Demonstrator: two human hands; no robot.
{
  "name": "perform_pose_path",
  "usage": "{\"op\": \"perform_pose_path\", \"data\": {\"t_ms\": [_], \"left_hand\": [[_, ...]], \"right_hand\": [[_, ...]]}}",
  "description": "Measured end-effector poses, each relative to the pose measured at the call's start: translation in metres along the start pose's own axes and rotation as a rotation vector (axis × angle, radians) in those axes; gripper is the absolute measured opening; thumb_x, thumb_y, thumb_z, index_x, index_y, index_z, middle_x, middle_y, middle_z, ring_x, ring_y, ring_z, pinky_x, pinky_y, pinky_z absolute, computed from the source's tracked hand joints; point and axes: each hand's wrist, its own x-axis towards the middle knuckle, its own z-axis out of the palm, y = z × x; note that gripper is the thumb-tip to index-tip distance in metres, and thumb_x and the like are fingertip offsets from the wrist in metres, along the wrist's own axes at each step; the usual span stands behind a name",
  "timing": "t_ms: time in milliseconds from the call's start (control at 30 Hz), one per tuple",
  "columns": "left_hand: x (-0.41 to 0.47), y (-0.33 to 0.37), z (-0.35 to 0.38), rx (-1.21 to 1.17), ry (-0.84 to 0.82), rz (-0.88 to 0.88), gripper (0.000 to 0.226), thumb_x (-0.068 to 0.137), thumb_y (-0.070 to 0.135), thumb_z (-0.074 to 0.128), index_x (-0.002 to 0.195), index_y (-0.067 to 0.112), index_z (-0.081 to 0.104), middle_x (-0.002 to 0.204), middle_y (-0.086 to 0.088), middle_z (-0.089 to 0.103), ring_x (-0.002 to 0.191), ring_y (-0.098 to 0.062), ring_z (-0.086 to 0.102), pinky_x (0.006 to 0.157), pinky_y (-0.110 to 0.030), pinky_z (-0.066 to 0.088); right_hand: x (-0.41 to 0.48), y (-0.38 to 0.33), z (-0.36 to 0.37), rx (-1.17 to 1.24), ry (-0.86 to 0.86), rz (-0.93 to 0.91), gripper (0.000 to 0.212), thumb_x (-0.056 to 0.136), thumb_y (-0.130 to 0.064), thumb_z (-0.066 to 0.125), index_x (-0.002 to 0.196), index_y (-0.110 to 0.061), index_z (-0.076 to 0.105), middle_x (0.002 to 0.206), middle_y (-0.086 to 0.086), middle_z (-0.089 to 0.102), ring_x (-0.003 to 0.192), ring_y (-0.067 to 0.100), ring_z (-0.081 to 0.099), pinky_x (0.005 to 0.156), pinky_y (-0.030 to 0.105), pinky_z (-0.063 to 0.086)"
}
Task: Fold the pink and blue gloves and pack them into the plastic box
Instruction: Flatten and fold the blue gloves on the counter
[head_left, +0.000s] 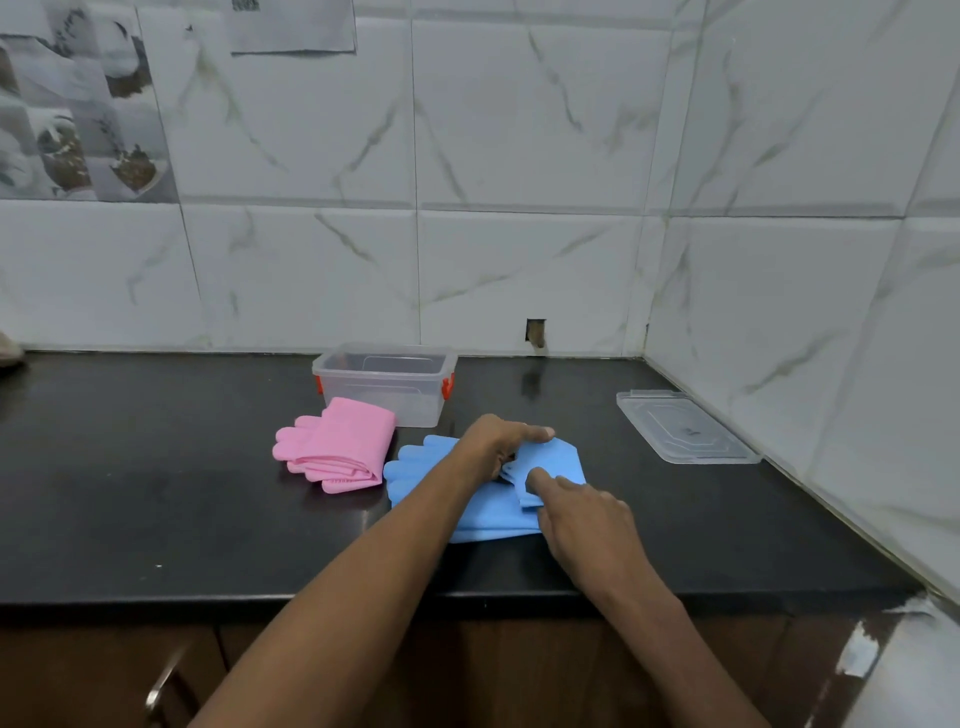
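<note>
The pink gloves (335, 447) lie folded on the black counter, just in front of the clear plastic box (387, 382) with red clips, which stands open and looks empty. The blue gloves (415, 470) lie to the right of the pink ones, fingers pointing left. My left hand (496, 441) grips the cuff end of the blue gloves, which is turned over onto the rest. My right hand (582, 512) pinches the near edge of that folded cuff.
The box's clear lid (685, 428) lies flat at the right, near the tiled side wall. The black counter (156, 493) runs left, with its front edge close to me and wooden cabinet doors below. A tiled wall stands right behind the box.
</note>
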Motion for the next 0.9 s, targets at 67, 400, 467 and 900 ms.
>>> {"op": "perform_pose_path", "data": {"t_ms": [67, 400, 467, 900], "left_hand": [[0.002, -0.003, 0.001, 0.078, 0.066, 0.032, 0.030, 0.076, 0.020, 0.081, 0.081, 0.002, 0.057, 0.083, -0.011, 0.060, 0.073, -0.024, 0.059, 0.065, -0.031, 0.051], [-0.008, -0.005, 0.013, 0.458, 0.296, 0.337, 0.009, 0.076, 0.007, 0.066, 0.081, 0.006, 0.058, 0.079, -0.011, 0.058, 0.069, -0.023, 0.054, 0.065, -0.036, 0.051], [-0.010, -0.008, 0.017, 0.806, 0.417, 0.501, 0.029, 0.079, 0.005, 0.063, 0.108, 0.009, 0.061, 0.113, -0.012, 0.055, 0.101, -0.030, 0.056, 0.083, -0.040, 0.049], [-0.028, -0.030, -0.040, 0.989, -0.122, 0.648, 0.047, 0.087, 0.030, 0.071, 0.128, 0.010, 0.061, 0.133, -0.003, 0.057, 0.115, -0.020, 0.056, 0.102, -0.032, 0.042]], "right_hand": [[-0.001, 0.000, -0.002, 0.020, -0.022, -0.021, 0.014, 0.095, -0.020, 0.036, 0.107, -0.024, 0.042, 0.088, 0.000, 0.055, 0.073, 0.027, 0.048, 0.062, 0.032, 0.029], [-0.007, 0.000, -0.008, 0.127, -0.054, -0.026, 0.017, 0.092, -0.025, 0.039, 0.107, -0.027, 0.046, 0.086, -0.005, 0.050, 0.071, 0.018, 0.042, 0.062, 0.029, 0.026], [-0.011, 0.002, -0.007, 0.147, -0.016, -0.028, 0.024, 0.087, -0.026, 0.042, 0.109, -0.028, 0.052, 0.094, -0.004, 0.060, 0.076, 0.020, 0.052, 0.062, 0.028, 0.027], [-0.003, 0.011, -0.024, 0.256, -0.126, 0.625, 0.056, 0.084, -0.072, 0.044, 0.075, -0.017, 0.044, 0.102, 0.010, 0.067, 0.100, 0.031, 0.060, 0.081, 0.038, 0.044]]}}
